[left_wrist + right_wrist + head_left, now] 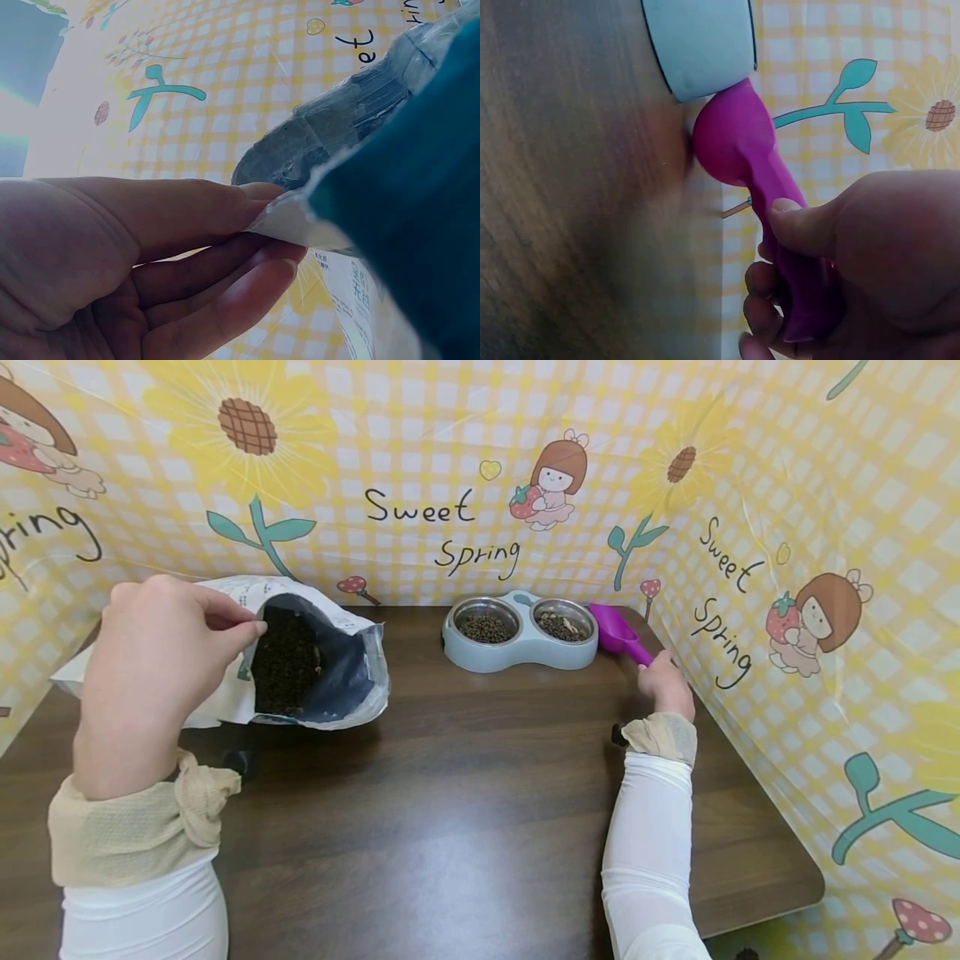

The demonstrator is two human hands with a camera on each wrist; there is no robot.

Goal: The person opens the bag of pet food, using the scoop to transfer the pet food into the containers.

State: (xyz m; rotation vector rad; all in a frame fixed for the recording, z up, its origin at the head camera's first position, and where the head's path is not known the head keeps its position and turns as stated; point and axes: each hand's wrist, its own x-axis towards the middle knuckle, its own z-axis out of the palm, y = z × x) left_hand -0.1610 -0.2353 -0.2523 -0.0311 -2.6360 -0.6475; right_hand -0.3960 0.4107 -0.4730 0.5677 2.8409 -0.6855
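My left hand (161, 668) pinches the rim of a white bag (348, 710) between thumb and fingers. The bag's mouth faces me, showing a dark lining and dark brown kibble (285, 664) inside. In the left wrist view the pinched rim (289, 214) folds between the fingertips. At the right, my right hand (666, 685) grips a magenta scoop (618, 631) by its handle, thumb laid along it in the right wrist view. The scoop's head is right at the end of a pale blue double bowl feeder (517, 652).
Both steel bowls of the feeder hold kibble; the right one also has paler pieces (566, 628). A patterned yellow checked cloth (420, 460) rises behind and beside the brown wooden table (420, 827). The table's rounded corner (813, 889) lies at front right.
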